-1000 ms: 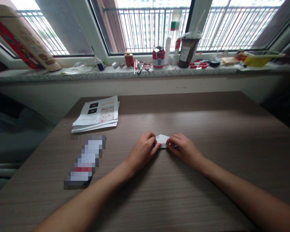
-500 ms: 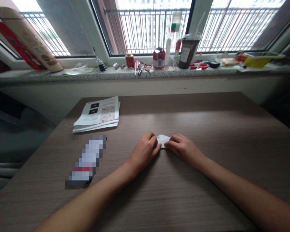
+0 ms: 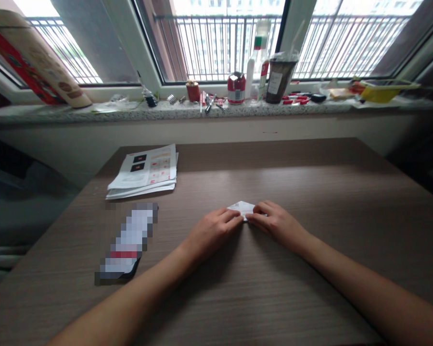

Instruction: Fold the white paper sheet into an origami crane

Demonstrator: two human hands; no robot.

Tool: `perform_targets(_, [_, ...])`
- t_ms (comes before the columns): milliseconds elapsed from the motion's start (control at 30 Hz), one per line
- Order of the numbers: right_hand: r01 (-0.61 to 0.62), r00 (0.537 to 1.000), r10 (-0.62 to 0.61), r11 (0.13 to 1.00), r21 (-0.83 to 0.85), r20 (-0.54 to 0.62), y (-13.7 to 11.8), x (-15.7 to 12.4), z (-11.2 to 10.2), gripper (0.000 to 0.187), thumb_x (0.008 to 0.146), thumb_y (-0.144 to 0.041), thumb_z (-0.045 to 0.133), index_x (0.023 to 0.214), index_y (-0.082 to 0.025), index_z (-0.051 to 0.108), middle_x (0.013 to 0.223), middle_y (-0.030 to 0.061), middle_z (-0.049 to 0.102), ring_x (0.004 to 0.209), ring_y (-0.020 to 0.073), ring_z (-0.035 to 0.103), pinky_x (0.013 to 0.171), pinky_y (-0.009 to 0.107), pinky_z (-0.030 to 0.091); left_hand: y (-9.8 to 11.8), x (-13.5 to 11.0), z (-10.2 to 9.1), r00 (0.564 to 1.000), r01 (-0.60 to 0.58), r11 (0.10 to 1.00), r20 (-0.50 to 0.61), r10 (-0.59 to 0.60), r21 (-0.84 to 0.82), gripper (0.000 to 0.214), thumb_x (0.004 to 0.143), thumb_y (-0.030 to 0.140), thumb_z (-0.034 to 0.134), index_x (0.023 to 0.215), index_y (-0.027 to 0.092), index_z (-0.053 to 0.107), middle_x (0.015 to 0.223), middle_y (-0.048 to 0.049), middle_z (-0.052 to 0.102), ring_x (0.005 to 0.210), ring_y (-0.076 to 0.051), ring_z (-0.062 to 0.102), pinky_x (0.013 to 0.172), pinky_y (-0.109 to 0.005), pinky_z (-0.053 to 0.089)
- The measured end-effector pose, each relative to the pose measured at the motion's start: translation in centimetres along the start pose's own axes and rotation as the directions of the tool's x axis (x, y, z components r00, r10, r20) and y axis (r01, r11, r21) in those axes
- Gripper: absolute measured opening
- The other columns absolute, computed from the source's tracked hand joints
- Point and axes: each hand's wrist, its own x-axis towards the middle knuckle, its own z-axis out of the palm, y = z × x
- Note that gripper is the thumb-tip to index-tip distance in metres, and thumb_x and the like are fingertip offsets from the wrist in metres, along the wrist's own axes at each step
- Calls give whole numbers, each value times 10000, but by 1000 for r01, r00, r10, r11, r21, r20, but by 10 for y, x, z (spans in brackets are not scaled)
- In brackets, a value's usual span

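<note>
A small folded piece of white paper (image 3: 243,207) lies on the brown table (image 3: 292,293), its pointed top facing the window. My left hand (image 3: 218,226) rests at its left side, with fingers together along the paper's near edge. On the other side my right hand (image 3: 269,216) grips the right part between thumb and bent fingers. The two hands nearly meet at the near edge and hide the lower corners of the paper.
Left of my arm lies a phone (image 3: 130,240), its screen blurred out. Behind it is a stack of printed sheets (image 3: 144,168). The windowsill (image 3: 180,111) bears a red can (image 3: 236,88), a dark drink cup (image 3: 278,79), a yellow basket (image 3: 380,93) and several small items.
My left hand has slid down and flattened toward the near edge, leaving more of the paper's left side showing. The right hand has hardly moved.
</note>
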Motion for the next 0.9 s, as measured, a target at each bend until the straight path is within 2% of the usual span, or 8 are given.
perform_targets(100, [8, 1000, -8, 1000, -6, -7, 1, -1, -1, 225, 1048, -289, 535, 1108, -196, 731, 946, 84, 645, 858, 211, 556, 765, 323, 475, -2, -2, -5, 999, -29, 1000, 26, 29, 1, 334, 1022, 112, 551, 1350, 161, 595, 1285, -91, 674, 1125, -238, 649, 951, -394, 586])
perform_targets(333, [68, 997, -65, 994, -86, 39, 3, -5, -1, 252, 1042, -237, 536, 1232, -175, 689, 1014, 109, 665, 900, 237, 582, 798, 364, 520, 0, -1, -7, 998, -8, 1000, 69, 7, 20, 354, 1022, 100, 540, 1365, 166, 597, 1297, -92, 669, 1145, -236, 652, 987, -402, 591])
perform_targets(500, [112, 992, -105, 987, -111, 65, -2, -9, -6, 358, 1044, -309, 541, 1357, -161, 632, 1085, 133, 676, 957, 257, 600, 847, 401, 557, 2, -1, -7, 994, 12, 1000, 109, -14, 12, 398, 1002, 98, 583, 1394, 169, 582, 1317, -93, 653, 1171, -243, 634, 1015, -403, 577])
perform_targets(667, [133, 985, -114, 981, -143, 134, -3, -13, -12, 447, 1050, -369, 525, 1456, -186, 566, 1205, 141, 665, 1031, 268, 610, 900, 426, 571, 3, -3, -7, 994, -8, 1000, 113, 5, 29, 403, 1016, 98, 543, 1413, 158, 567, 1363, -101, 638, 1204, -240, 625, 1023, -392, 568])
perform_targets(767, [141, 981, -115, 976, -166, 158, -1, -16, -12, 437, 1062, -360, 501, 1458, -186, 565, 1251, 140, 662, 1089, 271, 615, 945, 434, 567, 3, -7, -7, 993, -27, 998, 113, 20, 55, 392, 1042, 160, 511, 1430, 134, 558, 1408, -120, 621, 1253, -252, 607, 1059, -409, 538])
perform_targets(900, [130, 979, -100, 977, -169, 179, 2, -20, -14, 451, 1062, -340, 509, 1490, -203, 534, 1296, 130, 664, 1137, 272, 625, 978, 440, 565, -1, -13, -8, 991, -14, 996, 136, 2, 83, 416, 1080, 273, 473, 1484, 188, 521, 1492, -91, 572, 1355, -256, 545, 1142, -432, 447])
